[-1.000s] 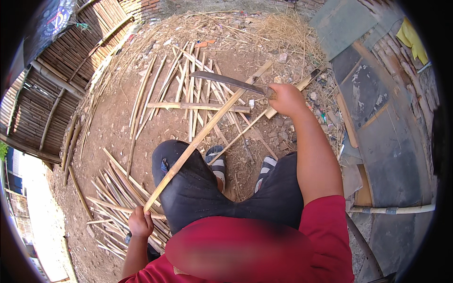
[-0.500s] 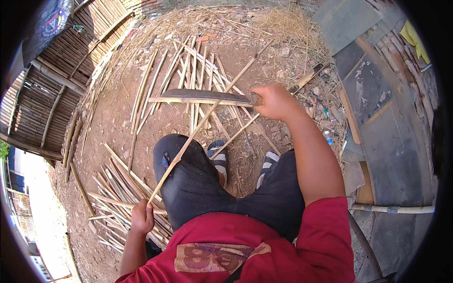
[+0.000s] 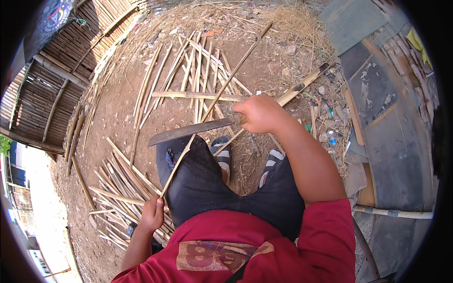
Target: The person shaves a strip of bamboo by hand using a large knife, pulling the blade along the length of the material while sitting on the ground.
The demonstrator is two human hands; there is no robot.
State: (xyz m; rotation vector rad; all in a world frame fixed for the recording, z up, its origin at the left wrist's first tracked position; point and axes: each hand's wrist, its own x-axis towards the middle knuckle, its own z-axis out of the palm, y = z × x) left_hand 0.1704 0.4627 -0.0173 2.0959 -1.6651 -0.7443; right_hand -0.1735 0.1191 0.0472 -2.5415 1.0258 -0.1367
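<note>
I sit with dark shorts and striped sandals over bare earth. My left hand [image 3: 153,213], low beside my left thigh, grips the near end of a long thin bamboo strip [image 3: 222,94] that runs up and away across my knee to the far ground. My right hand [image 3: 259,113] is closed on the handle of a long dark machete [image 3: 188,131]. Its blade points left and lies across the strip just above my left knee.
Split bamboo slats [image 3: 188,70] lie scattered on the dirt ahead, and another pile [image 3: 118,188] sits by my left side. A woven bamboo fence [image 3: 52,89] stands at left. Grey sheets and boards [image 3: 391,122] lie at right, with a pipe [image 3: 396,213] and litter.
The machete has come down toward me along the strip, from out near the far slats to just above my knee. My left hand has kept its hold.
</note>
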